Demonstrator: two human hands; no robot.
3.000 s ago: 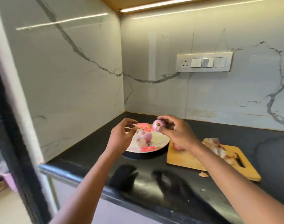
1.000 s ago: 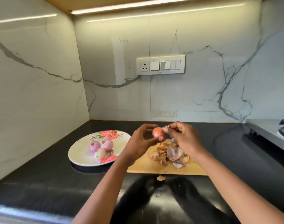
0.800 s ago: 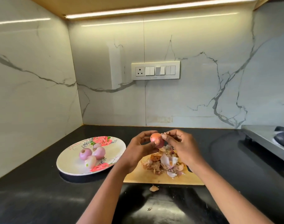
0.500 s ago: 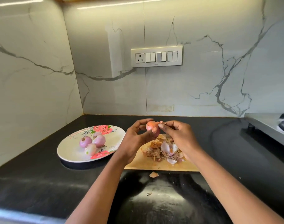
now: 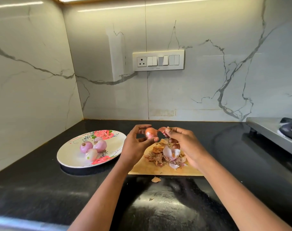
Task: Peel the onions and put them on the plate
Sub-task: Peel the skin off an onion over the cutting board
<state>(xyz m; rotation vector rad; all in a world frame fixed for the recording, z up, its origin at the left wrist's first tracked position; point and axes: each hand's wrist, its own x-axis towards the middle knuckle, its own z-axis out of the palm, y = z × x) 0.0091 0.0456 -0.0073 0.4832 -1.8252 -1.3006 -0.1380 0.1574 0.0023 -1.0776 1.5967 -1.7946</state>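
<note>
Onion (image 5: 151, 132), half-skinned: pinched in left hand (image 5: 136, 145), raised above cutting board (image 5: 165, 170) so scraps land on peel pile (image 5: 165, 155). Right hand (image 5: 183, 144) pinches skin flap (image 5: 162, 130), pulling rightward. Plate (image 5: 70, 152), left: four peeled onions (image 5: 92, 147).

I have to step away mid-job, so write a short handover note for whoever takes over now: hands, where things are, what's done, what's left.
Left hand holds a partly peeled onion above the cutting board.
Right hand pinches a strip of skin coming off that onion.
Done: three peeled onions lie on the floral plate; a peel pile sits on the board, one scrap on the counter.
Left: finish peeling this onion and plate it. No other unpeeled onions are visible.
</note>
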